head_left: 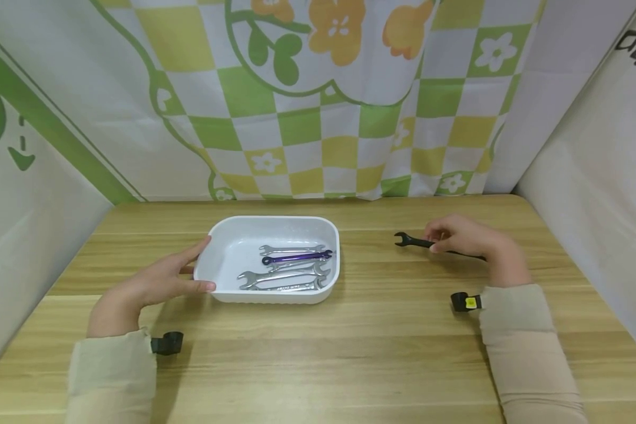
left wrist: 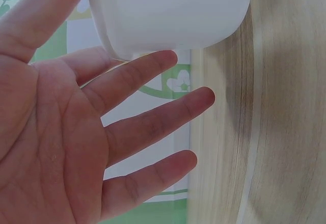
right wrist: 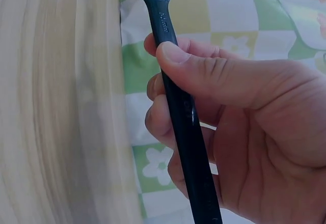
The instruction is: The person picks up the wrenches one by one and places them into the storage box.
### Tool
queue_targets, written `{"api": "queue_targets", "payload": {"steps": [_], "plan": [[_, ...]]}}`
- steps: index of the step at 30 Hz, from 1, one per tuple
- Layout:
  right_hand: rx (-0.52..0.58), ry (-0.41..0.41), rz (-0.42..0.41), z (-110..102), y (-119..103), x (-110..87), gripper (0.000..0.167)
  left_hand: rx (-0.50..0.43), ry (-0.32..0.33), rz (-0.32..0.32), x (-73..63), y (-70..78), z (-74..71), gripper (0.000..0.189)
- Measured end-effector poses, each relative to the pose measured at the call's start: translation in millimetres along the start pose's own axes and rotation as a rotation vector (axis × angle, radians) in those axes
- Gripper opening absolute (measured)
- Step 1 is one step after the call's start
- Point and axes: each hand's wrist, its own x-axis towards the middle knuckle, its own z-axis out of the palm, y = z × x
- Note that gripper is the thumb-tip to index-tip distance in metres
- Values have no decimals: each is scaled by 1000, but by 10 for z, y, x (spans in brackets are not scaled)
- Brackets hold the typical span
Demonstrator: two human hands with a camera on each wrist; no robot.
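A white plastic tub point(head_left: 267, 297) stands on the table, left of centre. Several silver wrenches point(head_left: 286, 274) lie in it, along with one purple wrench point(head_left: 297, 258). At the tub's left end is my left hand point(head_left: 161, 280), its thumb at the front corner and a finger at the back one. In the left wrist view, the other fingers point(left wrist: 158, 127) spread out fairly straight under the tub wall point(left wrist: 168, 20). Over to the right, my right hand point(head_left: 463, 235) pinches a black wrench point(right wrist: 178, 102) between thumb and fingers. Its open-jawed head points left; the far end is cut off in the right wrist view.
The wood-grain table point(head_left: 350, 353) carries the tub. Behind it hangs a green-and-yellow checked cloth point(head_left: 339, 135), with white walls at both sides. A small black camera point(head_left: 166, 343) sits on the left wrist and another camera point(head_left: 461, 302) on the right.
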Motion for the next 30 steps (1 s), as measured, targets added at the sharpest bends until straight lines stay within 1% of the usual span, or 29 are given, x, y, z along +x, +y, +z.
{"api": "queue_targets", "payload": {"steps": [5,14,23,30], "plan": [[-9,1,-16,1,-84,25,17,-2,2,2,2,1,-2,105],[9,-8,-38,-20,-285,32,18,-15,8,20,-9,-2,5,104],[-26,5,-84,2,-461,70,19,-3,9,23,-7,9,-5,105],[-33,-28,-111,39,-641,170,17,-7,5,16,-5,-2,10,105]]}}
